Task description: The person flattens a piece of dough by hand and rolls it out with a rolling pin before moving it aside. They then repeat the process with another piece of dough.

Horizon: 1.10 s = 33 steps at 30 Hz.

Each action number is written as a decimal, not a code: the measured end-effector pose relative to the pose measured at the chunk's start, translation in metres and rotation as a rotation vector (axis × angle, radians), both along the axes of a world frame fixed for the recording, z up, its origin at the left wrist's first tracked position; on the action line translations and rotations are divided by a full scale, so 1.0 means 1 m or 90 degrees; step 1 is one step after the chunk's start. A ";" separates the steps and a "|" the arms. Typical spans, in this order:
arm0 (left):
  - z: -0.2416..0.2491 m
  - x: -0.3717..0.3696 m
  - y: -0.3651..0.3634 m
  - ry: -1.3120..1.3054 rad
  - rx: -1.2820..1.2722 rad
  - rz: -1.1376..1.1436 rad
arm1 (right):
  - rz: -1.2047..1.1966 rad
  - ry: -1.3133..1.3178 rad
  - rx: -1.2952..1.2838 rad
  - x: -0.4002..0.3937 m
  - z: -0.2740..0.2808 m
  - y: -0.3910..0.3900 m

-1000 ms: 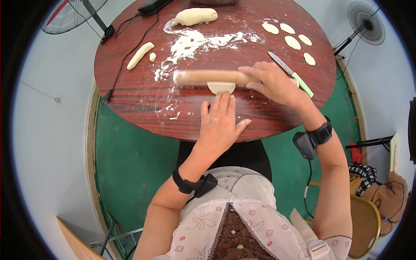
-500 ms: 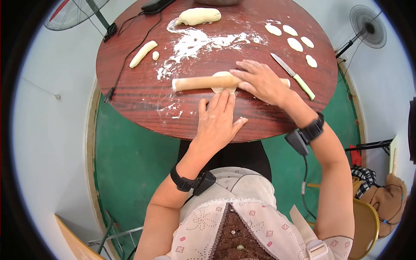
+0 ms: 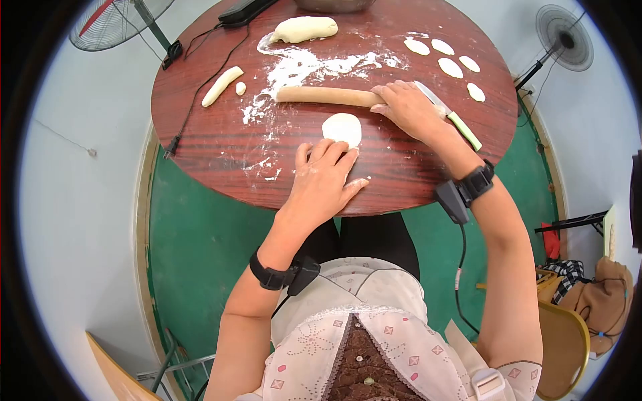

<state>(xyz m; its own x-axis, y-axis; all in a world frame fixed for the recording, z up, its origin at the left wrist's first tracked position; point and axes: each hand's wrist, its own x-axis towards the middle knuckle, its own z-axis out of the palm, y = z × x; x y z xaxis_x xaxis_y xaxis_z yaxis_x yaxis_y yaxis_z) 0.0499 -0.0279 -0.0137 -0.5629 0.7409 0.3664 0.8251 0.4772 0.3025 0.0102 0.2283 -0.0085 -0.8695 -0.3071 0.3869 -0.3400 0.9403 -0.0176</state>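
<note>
A wooden rolling pin (image 3: 328, 95) lies crosswise on the table, with my right hand (image 3: 409, 107) over its right end, fingers on the wood. Nearer to me is a round flat piece of dough (image 3: 342, 128). My left hand (image 3: 323, 175) rests with spread fingers at the lower edge of that piece. A knife with a green handle (image 3: 464, 129) lies beside my right hand, its blade partly behind the fingers. Several flat dough pieces (image 3: 450, 67) are at the back right. At the left are a dough roll (image 3: 221, 87) and a small dough lump (image 3: 241, 88).
White flour (image 3: 301, 70) is scattered over the round dark red table (image 3: 227, 157). A large dough log (image 3: 304, 29) and a metal bowl (image 3: 334, 5) are at the back. A black cable (image 3: 194, 100) runs down the left. Fans stand beyond both sides.
The rolling pin and my right hand have moved away from me, off the dough, which now shows as a whole round. My left hand has shifted slightly left.
</note>
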 end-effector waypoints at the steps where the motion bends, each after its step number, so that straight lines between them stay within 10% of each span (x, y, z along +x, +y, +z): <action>1: 0.001 0.002 0.000 0.021 0.011 0.014 | 0.002 -0.009 -0.025 0.005 0.005 -0.001; 7: -0.014 0.025 0.011 0.038 0.040 0.057 | 0.176 -0.077 -0.051 0.021 0.002 -0.016; 16: -0.013 0.024 0.010 0.021 0.024 0.071 | -0.105 -0.143 -0.045 -0.039 -0.009 -0.045; 26: -0.011 0.024 0.006 0.005 0.026 0.073 | -0.039 0.004 0.041 0.060 -0.013 -0.043; 33: -0.014 0.022 0.005 0.047 0.026 0.064 | -0.105 -0.035 0.039 -0.035 -0.013 -0.045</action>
